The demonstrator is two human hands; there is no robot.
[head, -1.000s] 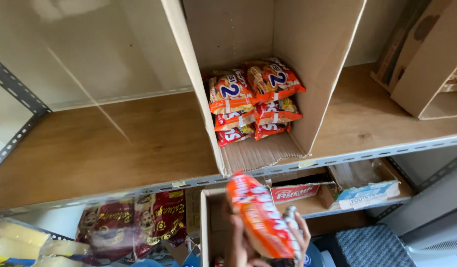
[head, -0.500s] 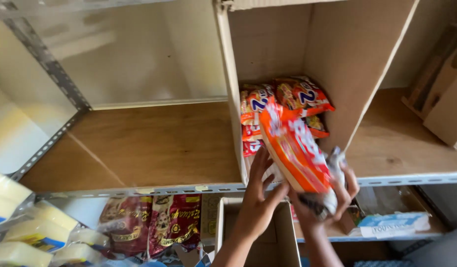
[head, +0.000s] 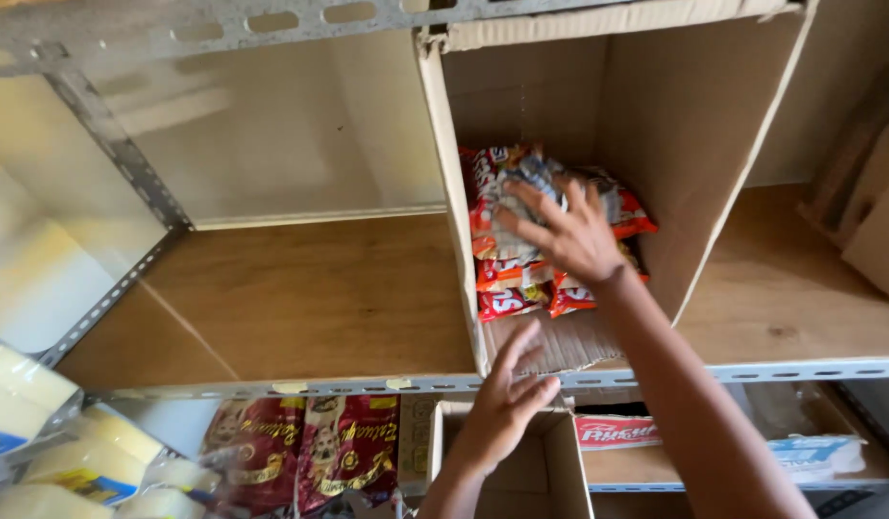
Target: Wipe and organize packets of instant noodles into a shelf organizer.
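A wide brown wooden shelf board (head: 300,298) sits in a grey metal rack with holes in it (head: 118,154). On the right part of the board stands a big brown cardboard box (head: 699,125), lying on its side so its open mouth faces out. Deep in the box is a pile of shiny red and orange snack packets (head: 507,274), stacked one on top of another. They fill the back of the box, at its left wall.

The right hand (head: 569,231) is inside the box. It lies flat on the top of the pile, with its fingers spread wide. It presses on the top packet and does not wrap around anything. The arm comes up from the bottom right and hides part of the pile.

The left hand (head: 507,404) is lower down, at the front edge of the box floor, near the grey metal rail. Its fingers are open and a bit curled. It holds nothing, and its fingertips are up by the box edge.

Under the board is a smaller open cardboard box (head: 550,471), just below the left hand. To its left hang dark red bags with yellow writing (head: 310,447). In the bottom left corner lie pale yellow wrapped blocks (head: 79,461). On the lower shelf to the right lie a red and white packet (head: 616,432) and a light blue and white packet (head: 814,454).
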